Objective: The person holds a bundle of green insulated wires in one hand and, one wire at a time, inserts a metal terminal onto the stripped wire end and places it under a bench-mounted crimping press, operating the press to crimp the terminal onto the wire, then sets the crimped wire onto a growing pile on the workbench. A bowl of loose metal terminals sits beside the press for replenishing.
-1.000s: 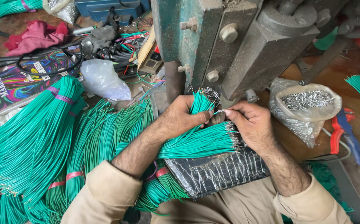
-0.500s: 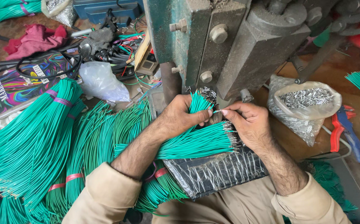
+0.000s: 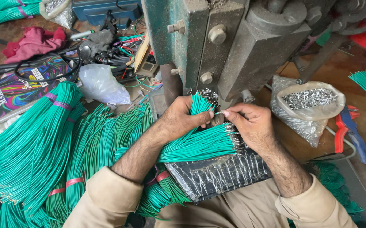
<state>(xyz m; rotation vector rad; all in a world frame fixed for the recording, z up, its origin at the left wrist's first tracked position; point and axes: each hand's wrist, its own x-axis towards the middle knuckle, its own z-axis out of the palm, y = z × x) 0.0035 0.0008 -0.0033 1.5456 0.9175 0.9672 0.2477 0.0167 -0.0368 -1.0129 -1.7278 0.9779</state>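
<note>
My left hand (image 3: 182,119) grips a small bundle of green wires (image 3: 200,103) held upright, its tips close under the grey-green metal press machine (image 3: 229,46). My right hand (image 3: 250,124) pinches a single green wire by its tip, right beside my left thumb. Under both hands lies a flat sheaf of green wires with metal terminals (image 3: 202,143), resting on a black plastic-wrapped pad (image 3: 221,175) on my lap.
Large bundles of green wires (image 3: 35,143) tied with pink bands fill the left. A clear bag of small metal terminals (image 3: 307,105) sits at the right, beside red and blue pliers (image 3: 349,131). A colourful box (image 3: 18,88), red cloth (image 3: 33,42) and tangled cables lie behind.
Both hands stay almost where they were at the machine's base; the right fingers shifted slightly at the wire tip. The view has tilted a little.
</note>
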